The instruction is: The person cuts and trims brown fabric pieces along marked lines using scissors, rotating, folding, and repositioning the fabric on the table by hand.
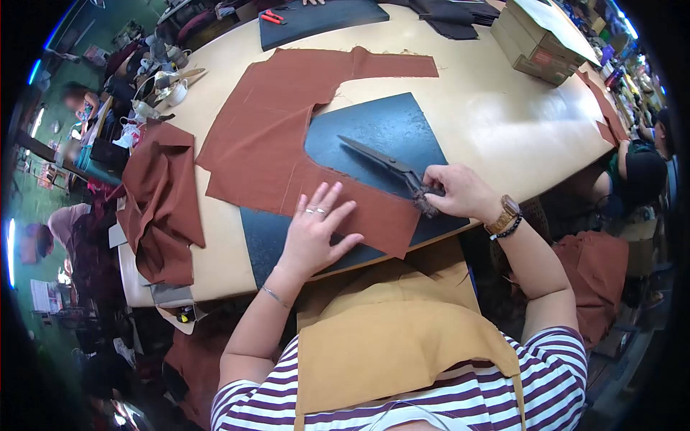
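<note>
A rust-brown cut piece of fabric (251,133) lies across the table, partly over a dark cutting board (424,136). My left hand (316,230) rests flat on its near end with fingers spread. My right hand (460,192) is closed around the wrapped handles of large dark scissors (381,156). Their blades point to the far left above the board, and I cannot tell whether they touch it. The fabric's curved inner edge runs beside the blades. My right fingers partly hide the handles.
Crumpled rust-brown fabric (162,201) hangs over the table's left edge. Red-handled snips (272,16) lie on another dark board (323,20) at the far side, where a person's hand shows. A cardboard box (539,47) and dark folded cloth (449,16) sit far right. Other people surround the table.
</note>
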The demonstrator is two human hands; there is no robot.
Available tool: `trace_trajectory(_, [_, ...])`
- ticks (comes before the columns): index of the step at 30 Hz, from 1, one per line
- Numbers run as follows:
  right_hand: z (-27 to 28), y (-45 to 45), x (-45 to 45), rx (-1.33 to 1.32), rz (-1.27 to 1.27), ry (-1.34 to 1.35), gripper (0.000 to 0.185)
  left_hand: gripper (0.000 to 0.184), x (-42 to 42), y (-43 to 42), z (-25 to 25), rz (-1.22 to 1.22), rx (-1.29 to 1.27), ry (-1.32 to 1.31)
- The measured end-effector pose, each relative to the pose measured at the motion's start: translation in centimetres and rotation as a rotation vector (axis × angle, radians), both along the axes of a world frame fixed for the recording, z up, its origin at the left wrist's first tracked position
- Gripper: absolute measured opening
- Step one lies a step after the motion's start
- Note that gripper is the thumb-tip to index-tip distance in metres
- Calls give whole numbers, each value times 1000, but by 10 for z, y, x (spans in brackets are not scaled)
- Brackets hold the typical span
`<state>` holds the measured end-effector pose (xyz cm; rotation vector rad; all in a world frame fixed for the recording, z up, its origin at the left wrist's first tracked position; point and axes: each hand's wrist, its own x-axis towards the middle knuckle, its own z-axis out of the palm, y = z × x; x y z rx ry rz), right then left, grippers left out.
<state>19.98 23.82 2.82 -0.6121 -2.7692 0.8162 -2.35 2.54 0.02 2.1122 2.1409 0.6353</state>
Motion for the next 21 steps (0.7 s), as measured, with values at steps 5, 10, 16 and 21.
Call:
trace_trajectory(5, [-2,-6,14,-543,44,-72,18,33,11,-11,-13,58,-16,-65])
trace_trajectory(10, [11,-7,39,-1162,-15,-148,26,24,9,-18,-11,108,19,-363])
trace_trajectory(16, [-10,-22,61,-1340,14,-137,25,24,10,-34,-11,98,55,-797])
trace_trajectory(21, [-12,-38,44,-1443,-2,-79,25,24,19,-41,-1,25,-12,-674])
